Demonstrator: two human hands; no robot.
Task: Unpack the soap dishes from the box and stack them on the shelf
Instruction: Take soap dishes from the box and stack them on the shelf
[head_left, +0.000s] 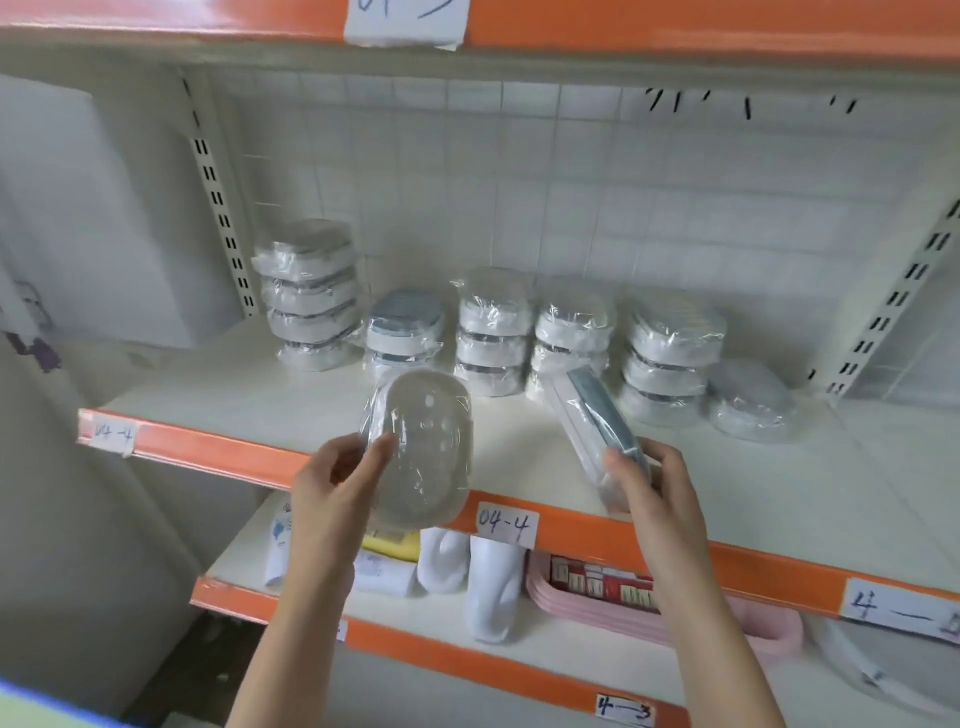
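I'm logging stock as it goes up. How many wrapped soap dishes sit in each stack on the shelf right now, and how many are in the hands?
Far-left stack: 4
Second stack: 2
Third stack: 3
Fourth stack: 2, lower part hidden
Fifth stack: 3
Single dish at right: 1
Left hand: 1
Right hand: 1
Total: 17

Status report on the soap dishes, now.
Left hand holds one wrapped soap dish; right hand holds another edge-on. Stacks already on shelf. Nothing blocking.
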